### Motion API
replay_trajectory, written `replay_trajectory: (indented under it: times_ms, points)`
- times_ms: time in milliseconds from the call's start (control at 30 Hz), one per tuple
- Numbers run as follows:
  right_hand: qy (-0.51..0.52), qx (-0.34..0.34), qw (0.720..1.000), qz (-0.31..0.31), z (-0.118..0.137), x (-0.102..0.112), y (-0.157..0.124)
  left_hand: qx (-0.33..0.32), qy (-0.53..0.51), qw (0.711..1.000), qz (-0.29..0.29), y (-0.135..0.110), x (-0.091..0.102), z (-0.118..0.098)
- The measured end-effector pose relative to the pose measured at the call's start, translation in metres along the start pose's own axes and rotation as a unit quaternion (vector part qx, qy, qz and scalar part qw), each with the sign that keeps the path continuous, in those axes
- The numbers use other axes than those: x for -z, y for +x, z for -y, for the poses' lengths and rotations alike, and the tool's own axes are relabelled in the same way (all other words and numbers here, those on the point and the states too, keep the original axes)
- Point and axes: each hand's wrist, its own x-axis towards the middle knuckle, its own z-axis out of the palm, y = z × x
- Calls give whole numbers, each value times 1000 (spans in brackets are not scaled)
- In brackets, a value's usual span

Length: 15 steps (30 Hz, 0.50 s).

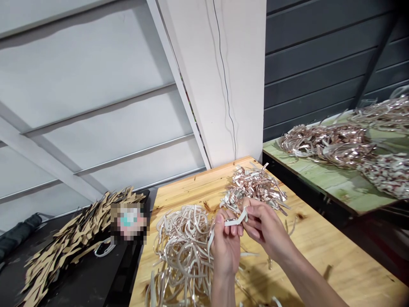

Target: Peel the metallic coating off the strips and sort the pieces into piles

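Observation:
Both my hands are raised together over a wooden table (322,238). My left hand (225,245) and my right hand (263,228) are closed in a pinch on one curved white strip (236,219) held between them. Just left of my hands lies a heap of pale curved strips (183,251). Beyond my fingers sits a smaller heap of shiny rose-gold strips (255,185).
A green-topped table (322,175) at the right carries more shiny strip heaps (332,143). At the left, a dark surface (83,277) holds a pile of brown card pieces (68,241). A white pillar (223,81) with a thin cable stands behind the table.

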Motion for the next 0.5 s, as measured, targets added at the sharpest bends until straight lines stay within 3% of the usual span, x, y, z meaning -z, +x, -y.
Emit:
replay_trajectory:
  times_ms: [300,500]
  points:
    - [136,-10,990,-23,1,-6,2,16,-64,998,8,-1,0,-1]
    - [193,-5,980,-45,3,-8,2,30,23,998,56,-1,6,-12]
